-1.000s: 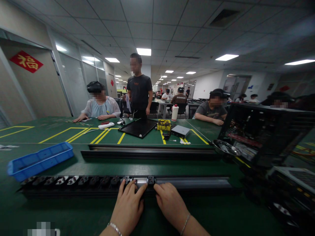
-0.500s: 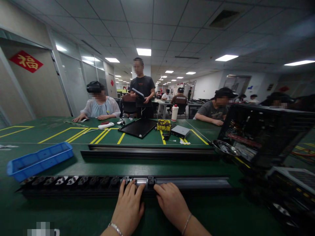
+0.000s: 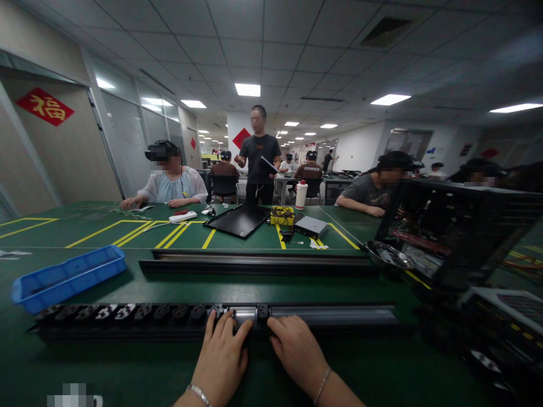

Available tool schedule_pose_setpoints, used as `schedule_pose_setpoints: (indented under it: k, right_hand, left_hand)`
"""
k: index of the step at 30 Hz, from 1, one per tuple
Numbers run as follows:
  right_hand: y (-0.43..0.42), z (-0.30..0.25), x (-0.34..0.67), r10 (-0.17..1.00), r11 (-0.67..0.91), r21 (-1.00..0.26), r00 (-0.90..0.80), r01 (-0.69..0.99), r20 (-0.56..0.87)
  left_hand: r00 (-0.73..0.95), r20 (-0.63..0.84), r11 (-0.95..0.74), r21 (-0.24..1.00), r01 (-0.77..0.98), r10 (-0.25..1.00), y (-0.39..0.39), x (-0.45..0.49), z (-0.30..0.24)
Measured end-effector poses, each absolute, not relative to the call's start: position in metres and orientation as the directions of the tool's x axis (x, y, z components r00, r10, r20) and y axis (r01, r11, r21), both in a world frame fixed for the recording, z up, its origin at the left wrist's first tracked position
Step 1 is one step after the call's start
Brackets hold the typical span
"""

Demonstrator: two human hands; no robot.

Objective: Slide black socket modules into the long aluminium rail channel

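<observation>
A long black rail (image 3: 331, 316) with a silvery channel lies across the green table in front of me. Its left part carries a row of several socket-like modules (image 3: 162, 312), mostly black, two of them with pale parts. One separate black module (image 3: 262, 312) sits in the channel between my hands. My left hand (image 3: 224, 345) rests on the rail, fingers spread, the index fingertip just left of that module. On its other side, my right hand (image 3: 294, 345) has its fingers curled together, tips at the rail beside the module; what they grip, if anything, is hidden.
Behind lies a second black rail (image 3: 258, 264). A blue bin (image 3: 70, 277) stands left; a metal bowl (image 3: 388, 255) and an open computer case (image 3: 449, 237) are at right. Across the table are a black panel (image 3: 237, 220), a grey box (image 3: 311, 226) and seated people.
The separate module has shifted slightly right along the channel, my left index finger and right hand moving with it. The standing person has stepped right.
</observation>
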State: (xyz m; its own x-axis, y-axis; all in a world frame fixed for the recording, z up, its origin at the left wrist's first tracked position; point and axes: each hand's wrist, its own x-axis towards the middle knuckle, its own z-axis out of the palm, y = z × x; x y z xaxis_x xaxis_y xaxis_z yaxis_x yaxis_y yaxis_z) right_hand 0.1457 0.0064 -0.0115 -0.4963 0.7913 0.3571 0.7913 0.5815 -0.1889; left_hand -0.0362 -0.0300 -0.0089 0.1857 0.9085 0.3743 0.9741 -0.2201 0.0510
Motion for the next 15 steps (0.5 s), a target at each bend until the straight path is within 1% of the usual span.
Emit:
schedule_pose_setpoints:
  k: [5,15]
  right_hand:
    - [0.0075,-0.0151,0.1462,0.784,0.582,-0.178,-0.491,0.793,0.38]
    - [0.0068,-0.0109,0.1472,0.801,0.573,-0.209,-0.486,0.793,0.35]
  left_hand:
    - [0.191,0.384,-0.23,0.057,0.972,0.903,-0.0304,-0.0361,-0.0093]
    - [0.187,0.377,-0.222,0.05,0.974,0.907,-0.0296,-0.0356,-0.008]
